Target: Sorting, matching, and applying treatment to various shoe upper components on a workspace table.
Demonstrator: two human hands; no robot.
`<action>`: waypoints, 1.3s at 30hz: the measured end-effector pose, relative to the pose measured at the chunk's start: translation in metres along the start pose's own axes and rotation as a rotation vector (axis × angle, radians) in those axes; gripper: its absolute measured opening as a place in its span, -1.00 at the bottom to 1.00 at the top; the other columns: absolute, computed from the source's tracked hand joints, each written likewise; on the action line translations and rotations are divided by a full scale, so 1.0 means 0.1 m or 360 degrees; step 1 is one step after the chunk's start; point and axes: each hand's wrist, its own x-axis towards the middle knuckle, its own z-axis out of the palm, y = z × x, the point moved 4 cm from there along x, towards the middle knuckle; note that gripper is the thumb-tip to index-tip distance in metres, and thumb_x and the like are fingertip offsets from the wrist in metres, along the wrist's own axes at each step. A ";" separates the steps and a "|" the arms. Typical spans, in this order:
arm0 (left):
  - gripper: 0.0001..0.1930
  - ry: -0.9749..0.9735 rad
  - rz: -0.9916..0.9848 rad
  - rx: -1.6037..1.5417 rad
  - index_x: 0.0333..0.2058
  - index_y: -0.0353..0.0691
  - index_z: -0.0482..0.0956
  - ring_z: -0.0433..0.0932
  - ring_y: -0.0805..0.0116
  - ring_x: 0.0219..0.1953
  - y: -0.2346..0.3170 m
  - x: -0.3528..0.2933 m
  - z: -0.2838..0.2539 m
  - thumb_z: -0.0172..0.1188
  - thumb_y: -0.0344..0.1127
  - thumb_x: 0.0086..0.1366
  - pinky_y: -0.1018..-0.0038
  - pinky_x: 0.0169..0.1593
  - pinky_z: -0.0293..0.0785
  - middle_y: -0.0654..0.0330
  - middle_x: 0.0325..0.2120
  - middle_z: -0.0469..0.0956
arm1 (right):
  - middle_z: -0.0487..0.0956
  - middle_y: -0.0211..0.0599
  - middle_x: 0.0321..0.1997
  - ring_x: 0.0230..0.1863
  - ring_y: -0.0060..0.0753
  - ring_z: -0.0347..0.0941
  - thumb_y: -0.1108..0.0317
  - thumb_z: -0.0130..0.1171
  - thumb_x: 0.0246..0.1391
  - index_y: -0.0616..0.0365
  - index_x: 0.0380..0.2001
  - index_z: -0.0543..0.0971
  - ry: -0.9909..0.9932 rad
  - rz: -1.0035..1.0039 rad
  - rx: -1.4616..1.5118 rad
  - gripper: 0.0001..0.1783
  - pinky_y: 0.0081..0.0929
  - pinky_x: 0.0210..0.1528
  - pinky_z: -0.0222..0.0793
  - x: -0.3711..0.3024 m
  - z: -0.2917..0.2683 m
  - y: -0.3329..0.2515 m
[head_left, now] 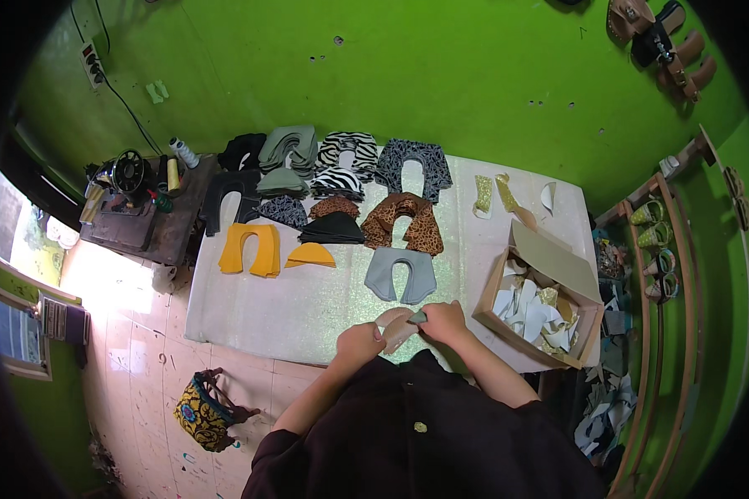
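My left hand point(359, 341) and my right hand point(443, 321) meet at the near edge of the white table point(250, 308). Together they pinch a small beige cut piece point(397, 328) with a grey part at its right end. Just beyond my hands lies a grey horseshoe-shaped cut piece point(400, 275). Further back are stacks of similar pieces: yellow point(250, 249), leopard print point(404, 221), zebra print point(341, 165) and dark patterned point(413, 166).
An open cardboard box point(531, 320) of white and gold scraps stands at the table's right. A sewing machine point(126, 179) sits on a dark side table at left. A patterned bag point(201, 412) lies on the tiled floor. Wooden racks with sandals point(653, 249) stand at right.
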 end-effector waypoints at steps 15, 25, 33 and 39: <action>-0.47 0.0330 0.0570 0.0242 -0.09 -0.20 0.39 0.51 0.02 -0.23 0.27 0.03 -0.07 0.26 -0.23 -0.10 0.21 -0.22 0.48 0.03 -0.32 0.48 | 0.60 -0.24 -0.39 -0.30 -0.14 0.52 0.01 0.24 -0.19 0.01 -0.39 0.60 -0.0069 0.0203 0.0236 -0.65 -0.23 -0.17 0.28 -0.08 0.11 0.19; -0.50 0.0294 0.0731 0.0349 -0.14 -0.13 0.52 0.48 0.10 -0.17 0.32 0.15 -0.31 0.32 -0.15 -0.14 0.26 -0.12 0.41 0.08 -0.27 0.52 | 0.59 -0.23 -0.41 -0.33 -0.14 0.52 -0.03 0.22 -0.17 -0.02 -0.36 0.53 0.0121 0.0276 0.0433 -0.63 -0.24 -0.19 0.21 -0.16 0.18 0.15; -0.69 0.0627 0.0982 -0.0149 -0.27 -0.19 0.55 0.50 0.08 -0.30 0.30 0.04 -0.25 0.25 -0.17 0.02 0.26 -0.23 0.40 0.07 -0.39 0.55 | 0.60 -0.30 -0.44 -0.35 -0.23 0.52 0.13 0.18 -0.10 -0.13 -0.32 0.55 0.0258 0.0001 0.0535 -0.77 -0.27 -0.16 0.13 -0.20 0.06 0.02; -0.80 0.0673 0.0699 -0.0237 -0.44 -0.24 0.60 0.52 0.11 -0.43 0.05 0.15 -0.14 0.18 -0.22 0.10 0.29 -0.33 0.42 0.07 -0.52 0.56 | 0.62 -0.34 -0.39 -0.36 -0.29 0.53 0.22 0.16 -0.13 -0.27 -0.18 0.58 0.0173 -0.0054 0.0367 -0.67 -0.31 -0.12 0.09 -0.22 0.16 0.03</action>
